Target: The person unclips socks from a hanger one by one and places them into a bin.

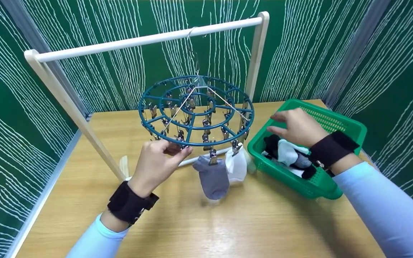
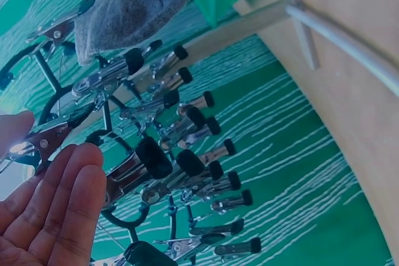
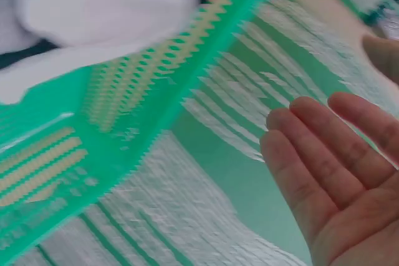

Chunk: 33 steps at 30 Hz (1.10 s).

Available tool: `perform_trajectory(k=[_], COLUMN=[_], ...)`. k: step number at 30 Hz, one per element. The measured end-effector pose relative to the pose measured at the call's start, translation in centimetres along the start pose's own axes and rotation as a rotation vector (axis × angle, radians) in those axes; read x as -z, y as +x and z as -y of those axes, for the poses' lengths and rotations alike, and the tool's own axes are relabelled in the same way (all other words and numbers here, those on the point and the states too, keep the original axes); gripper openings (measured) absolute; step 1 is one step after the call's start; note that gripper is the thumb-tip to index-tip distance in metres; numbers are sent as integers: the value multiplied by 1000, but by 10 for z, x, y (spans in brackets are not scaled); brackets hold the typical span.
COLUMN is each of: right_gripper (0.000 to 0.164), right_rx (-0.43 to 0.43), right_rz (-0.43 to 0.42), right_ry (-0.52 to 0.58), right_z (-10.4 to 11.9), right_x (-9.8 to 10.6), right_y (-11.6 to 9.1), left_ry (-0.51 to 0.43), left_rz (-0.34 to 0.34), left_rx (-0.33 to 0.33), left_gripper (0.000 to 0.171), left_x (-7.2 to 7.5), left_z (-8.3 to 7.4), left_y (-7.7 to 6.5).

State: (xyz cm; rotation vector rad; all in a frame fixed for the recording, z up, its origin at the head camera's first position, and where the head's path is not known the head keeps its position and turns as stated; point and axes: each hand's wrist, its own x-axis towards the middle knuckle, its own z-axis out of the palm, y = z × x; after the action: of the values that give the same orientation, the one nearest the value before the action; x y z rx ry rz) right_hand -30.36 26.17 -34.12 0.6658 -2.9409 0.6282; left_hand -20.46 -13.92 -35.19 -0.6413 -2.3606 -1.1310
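A round blue-green clip hanger (image 1: pixel 251 114) with many metal clips hangs from a rack. My left hand (image 1: pixel 156 163) is at its near left rim. In the left wrist view, thumb and fingers pinch one metal clip (image 2: pixel 47 141). A grey sock (image 1: pixel 214 181) and a white sock (image 1: pixel 238 165) hang from clips at the near right rim. My right hand (image 1: pixel 301 125) is over the green basket (image 1: pixel 292 183), fingers extended and holding nothing. Black, white and grey socks (image 1: pixel 287 152) lie in the basket.
The wooden rack has a white top bar (image 1: pixel 127 43), two side posts and a low crossbar behind the hanging socks. It stands on a wooden table (image 1: pixel 177 229). Green walls (image 1: pixel 299 50) with white streaks close in the table's back and sides.
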Motion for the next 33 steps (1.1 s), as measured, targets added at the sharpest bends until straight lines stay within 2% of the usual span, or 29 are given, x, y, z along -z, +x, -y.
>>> perform_trajectory(k=[5, 13, 15, 21, 26, 33], right_gripper=[48, 58, 57, 39, 32, 31], right_rx=[120, 336, 395, 541, 597, 610], right_rz=[-105, -215, -236, -308, -357, -398], right_ry=[0, -10, -23, -79, -89, -80], right_z=[29, 54, 57, 60, 60, 65], right_x=[9, 2, 0, -3, -2, 0], right_y=[-2, 0, 1, 7, 8, 8], left_ry=[8, 21, 21, 37, 48, 85], left_rz=[5, 25, 35, 51, 23, -85], left_rx=[-13, -9, -1, 29, 7, -83], left_gripper=[16, 15, 15, 15, 15, 19], left_x=[0, 0, 0, 0, 2, 7], left_z=[1, 3, 3, 3, 2, 3], left_y=[-1, -2, -3, -5, -7, -13])
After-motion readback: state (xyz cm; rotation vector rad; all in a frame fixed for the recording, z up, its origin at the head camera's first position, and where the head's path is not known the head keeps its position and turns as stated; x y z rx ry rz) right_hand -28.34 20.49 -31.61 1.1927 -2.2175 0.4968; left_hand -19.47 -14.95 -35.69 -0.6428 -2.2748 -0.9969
